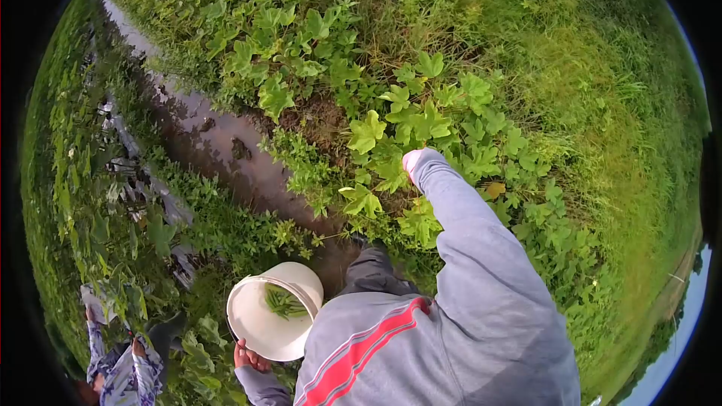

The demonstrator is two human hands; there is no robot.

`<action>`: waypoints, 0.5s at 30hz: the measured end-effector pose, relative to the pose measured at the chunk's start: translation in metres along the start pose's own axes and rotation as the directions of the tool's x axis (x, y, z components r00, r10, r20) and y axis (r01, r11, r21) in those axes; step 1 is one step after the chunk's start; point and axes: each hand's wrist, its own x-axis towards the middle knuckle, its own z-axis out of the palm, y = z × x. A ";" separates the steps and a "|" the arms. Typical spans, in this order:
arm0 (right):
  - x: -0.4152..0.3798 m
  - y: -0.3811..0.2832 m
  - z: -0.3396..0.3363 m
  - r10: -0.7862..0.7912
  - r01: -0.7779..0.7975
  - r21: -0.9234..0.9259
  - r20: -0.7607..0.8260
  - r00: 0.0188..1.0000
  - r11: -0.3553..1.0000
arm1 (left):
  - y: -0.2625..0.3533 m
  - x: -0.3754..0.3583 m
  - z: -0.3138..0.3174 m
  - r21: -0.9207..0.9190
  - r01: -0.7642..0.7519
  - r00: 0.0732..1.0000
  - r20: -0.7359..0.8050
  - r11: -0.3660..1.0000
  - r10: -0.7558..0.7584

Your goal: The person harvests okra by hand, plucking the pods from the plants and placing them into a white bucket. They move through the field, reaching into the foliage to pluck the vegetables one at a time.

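My left hand (250, 357) grips the lower rim of a white bucket (304, 283), which is tilted at my left side. Inside the bucket lie several slim green pods (284, 302) that look like okra. My right hand (412, 164) reaches forward into a leafy okra-like plant (421, 122) with broad, lobed leaves. The back of that hand looks pale, perhaps covered, with a pink edge showing. Its fingers are hidden among the leaves, so I cannot see what they touch.
A muddy, wet furrow (218, 135) runs from the upper left down towards my feet. More lobed-leaf plants (274, 37) grow ahead, with tall grass (602, 120) to the right. At the lower left, another person (135, 368) in patterned sleeves stands among plants.
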 end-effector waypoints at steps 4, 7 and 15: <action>0.015 0.006 0.051 0.100 -0.087 -0.068 0.209 0.973 0.994 | -0.004 0.015 -0.008 0.111 0.135 0.991 -0.030 0.985 -0.133; 0.027 0.016 0.093 0.158 -0.128 -0.137 0.237 0.959 0.982 | -0.007 0.019 0.002 0.139 0.047 0.991 -0.134 0.989 -0.028; 0.029 0.024 0.092 0.248 -0.215 -0.141 0.290 0.925 0.966 | -0.023 0.026 0.003 0.005 0.094 0.982 -0.164 0.996 -0.092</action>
